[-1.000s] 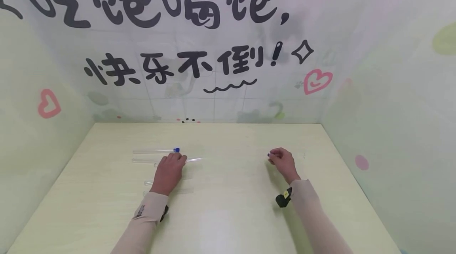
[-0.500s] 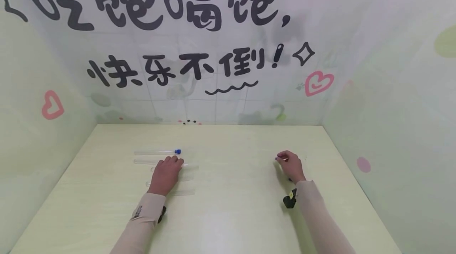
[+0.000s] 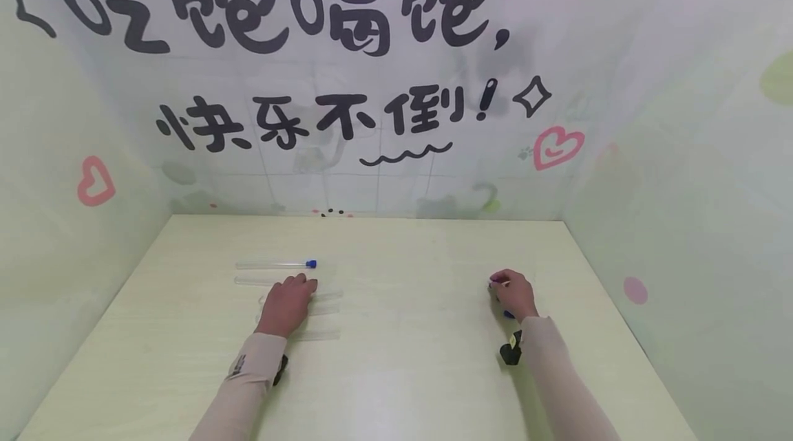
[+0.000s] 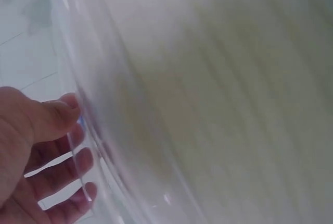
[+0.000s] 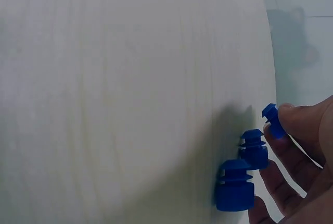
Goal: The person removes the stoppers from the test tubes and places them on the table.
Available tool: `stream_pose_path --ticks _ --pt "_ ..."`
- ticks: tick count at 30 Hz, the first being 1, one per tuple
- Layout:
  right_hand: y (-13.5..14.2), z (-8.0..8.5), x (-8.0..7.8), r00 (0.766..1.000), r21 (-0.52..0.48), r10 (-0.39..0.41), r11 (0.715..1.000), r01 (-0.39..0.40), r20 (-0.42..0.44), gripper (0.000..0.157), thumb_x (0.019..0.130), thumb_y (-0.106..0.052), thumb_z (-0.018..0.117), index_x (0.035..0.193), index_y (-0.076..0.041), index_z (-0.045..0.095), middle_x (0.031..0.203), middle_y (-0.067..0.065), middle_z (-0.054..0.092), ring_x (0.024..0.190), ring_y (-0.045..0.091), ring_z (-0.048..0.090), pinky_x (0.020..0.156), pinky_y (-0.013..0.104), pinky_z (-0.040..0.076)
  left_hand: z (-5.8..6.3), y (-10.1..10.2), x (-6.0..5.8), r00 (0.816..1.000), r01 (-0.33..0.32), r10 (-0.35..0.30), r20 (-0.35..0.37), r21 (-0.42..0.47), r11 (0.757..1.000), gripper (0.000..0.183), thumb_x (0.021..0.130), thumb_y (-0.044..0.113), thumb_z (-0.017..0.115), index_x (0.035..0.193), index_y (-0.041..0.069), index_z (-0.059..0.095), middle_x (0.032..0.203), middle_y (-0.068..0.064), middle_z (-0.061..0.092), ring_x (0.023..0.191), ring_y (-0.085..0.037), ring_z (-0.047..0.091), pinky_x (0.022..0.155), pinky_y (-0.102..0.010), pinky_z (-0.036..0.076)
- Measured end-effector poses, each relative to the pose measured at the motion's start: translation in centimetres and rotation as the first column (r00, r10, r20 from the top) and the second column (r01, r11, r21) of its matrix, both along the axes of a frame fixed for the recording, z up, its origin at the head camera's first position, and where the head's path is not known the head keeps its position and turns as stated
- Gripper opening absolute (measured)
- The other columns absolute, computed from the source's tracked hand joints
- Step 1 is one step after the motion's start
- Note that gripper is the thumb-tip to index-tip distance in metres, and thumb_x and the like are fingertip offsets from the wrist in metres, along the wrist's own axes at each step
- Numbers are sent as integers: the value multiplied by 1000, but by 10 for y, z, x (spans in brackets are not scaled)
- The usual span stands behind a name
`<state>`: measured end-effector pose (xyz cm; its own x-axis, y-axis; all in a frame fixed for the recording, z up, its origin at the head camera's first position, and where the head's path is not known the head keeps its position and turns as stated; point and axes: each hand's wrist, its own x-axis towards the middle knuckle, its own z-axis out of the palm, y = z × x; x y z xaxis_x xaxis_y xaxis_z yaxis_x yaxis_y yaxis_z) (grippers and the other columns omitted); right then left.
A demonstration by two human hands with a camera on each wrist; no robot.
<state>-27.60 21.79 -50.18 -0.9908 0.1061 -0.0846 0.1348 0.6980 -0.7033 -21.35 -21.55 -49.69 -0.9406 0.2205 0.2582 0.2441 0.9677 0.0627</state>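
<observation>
My left hand (image 3: 287, 305) is over a row of clear test tubes at the left of the table. In the left wrist view its thumb and fingers hold a clear test tube (image 4: 101, 148); the blurred close-up hides the tube's ends. Just beyond the hand lies a tube (image 3: 249, 281), and behind that a tube (image 3: 272, 265) with a blue stopper (image 3: 312, 264) in its right end. My right hand (image 3: 514, 294) pinches a small blue ribbed stopper (image 5: 274, 121) between thumb and fingertips. Below it stand two more blue stoppers, a smaller one (image 5: 254, 150) and a nearer one (image 5: 235, 186).
Other clear tubes (image 3: 319, 336) lie partly under the left hand and forearm. The pale wooden table (image 3: 403, 358) stretches between the hands. Printed fabric walls (image 3: 372, 186) enclose its back and sides. A black wrist camera (image 3: 511, 351) hangs under the right sleeve.
The left hand has come slightly nearer and lowered its tube among the others. The right hand has moved right and nearer with its blue stopper, to beside the other stoppers.
</observation>
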Motion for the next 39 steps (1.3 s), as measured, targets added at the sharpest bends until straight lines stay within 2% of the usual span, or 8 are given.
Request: stream_pose_path --ticks 5,8,12,15,23,29,39 --pt "8 -6 -2 1000 22 -11 1000 11 12 22 90 -13 59 106 -1 66 103 17 66 86 26 60 66 33 47 0 -2 -3 999 -2 2 46 -9 1000 13 84 3 64 96 8 67 80 -10 62 70 -29 59 55 -40 48" --pt "10 -8 -3 999 37 -25 999 24 21 22 89 -16 60 106 -3 67 102 15 67 88 27 61 74 41 46 0 -2 -4 997 -2 2 73 -12 1000 14 84 0 62 93 9 67 78 -10 62 68 -29 59 55 -41 47" --pt "11 -9 -4 998 50 -40 998 38 41 22 89 -19 61 105 -6 68 104 14 68 93 30 61 89 58 35 2 -2 -6 995 -4 5 102 -16 1000 13 84 -2 62 89 8 67 77 -10 62 67 -29 59 55 -41 47" --pt "11 -8 -4 997 53 -47 998 44 65 23 89 -20 61 106 -6 68 104 13 68 93 30 60 94 64 27 4 -1 -6 994 -7 10 111 -23 1000 13 83 -3 61 88 8 67 77 -10 62 67 -29 59 56 -41 48" --pt "12 -6 0 995 74 -54 996 47 85 25 90 -22 60 107 -6 68 104 13 69 93 30 61 93 63 30 4 -3 -3 996 -20 24 84 -44 999 14 83 -2 60 88 7 69 76 -11 64 67 -30 60 59 -44 49" --pt "9 -2 3 993 84 -73 994 66 91 26 91 -21 59 109 -4 69 109 17 68 102 35 59 96 64 26 5 -3 -2 994 -24 30 106 -52 998 15 83 -3 59 90 6 69 78 -12 64 69 -31 60 61 -45 49" --pt "7 1 1 995 68 -78 995 74 69 32 91 -23 57 115 -2 65 114 19 66 105 36 58 97 64 27 9 -3 0 992 -51 58 114 -60 997 16 84 -1 60 97 5 67 79 -11 64 72 -28 59 64 -43 46"
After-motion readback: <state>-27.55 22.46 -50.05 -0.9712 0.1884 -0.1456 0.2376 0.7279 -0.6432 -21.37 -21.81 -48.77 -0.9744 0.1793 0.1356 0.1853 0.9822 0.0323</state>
